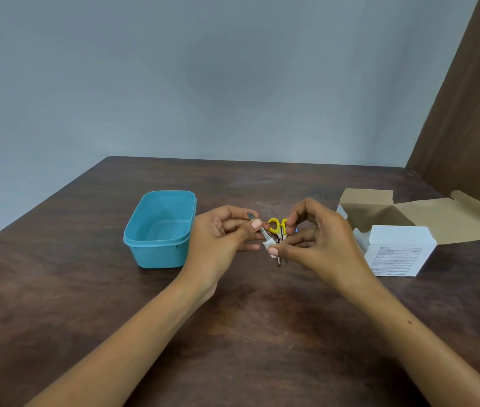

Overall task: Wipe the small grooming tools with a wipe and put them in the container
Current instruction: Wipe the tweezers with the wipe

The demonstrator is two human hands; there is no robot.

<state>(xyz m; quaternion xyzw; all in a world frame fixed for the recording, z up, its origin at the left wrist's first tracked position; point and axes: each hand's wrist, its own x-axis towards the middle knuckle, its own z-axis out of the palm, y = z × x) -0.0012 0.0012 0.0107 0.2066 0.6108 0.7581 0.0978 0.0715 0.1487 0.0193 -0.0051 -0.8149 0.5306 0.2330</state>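
Note:
My left hand pinches a slim metal grooming tool by its upper end, above the table's middle. My right hand pinches a small white wipe around the tool's lower end. Small scissors with yellow handles lie on the table just behind the two hands, their blades partly hidden by my right fingers. A blue bit shows behind my right hand; what it is cannot be told. The open teal container stands to the left of my left hand and looks empty.
An opened white cardboard box with brown flaps stands at the right on the dark wooden table. A grey wall runs behind the table; a brown panel rises at the far right.

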